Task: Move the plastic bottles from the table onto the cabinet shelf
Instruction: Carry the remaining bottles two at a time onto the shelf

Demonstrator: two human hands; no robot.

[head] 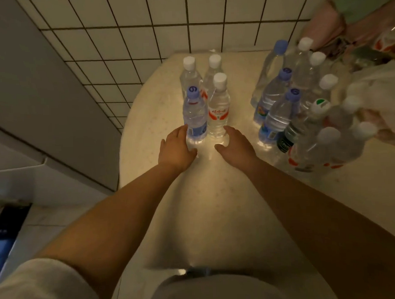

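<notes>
On the left side: a grey cabinet wall (22, 92) stands next to the desk (205, 205), and white wall tiles (143, 28) run behind it.
Desk edge: the desk curves round on its left side, and floor shows below that curve.
Left hand (177, 150): it is open with fingers spread, holding nothing; its fingertips touch the low left side of the blue-label bottle (195, 118).
Blue-label bottle: it stands upright on the desk with a pale blue cap, the front left one in a small bunch of four.
Red-label bottle (218, 112): it stands upright just beside the blue-label bottle, on its right, with a white cap.
Two back bottles (190, 75): they stand upright right behind the front two, both with white caps.
Right hand (235, 143): it is open and loose, holding nothing; its fingers curl near the low right side of the red-label bottle, and I cannot tell if they touch it.
Open room: the desk is bare between the two arms, and a clear strip runs between the small bunch and the big bunch.
Big bunch of bottles (302, 105): many more stand close together on the right, well apart from the hands, with white, blue and one green-and-white cap.
Far right: some blurry bags (373, 80) sit behind and beside the big bunch.
</notes>
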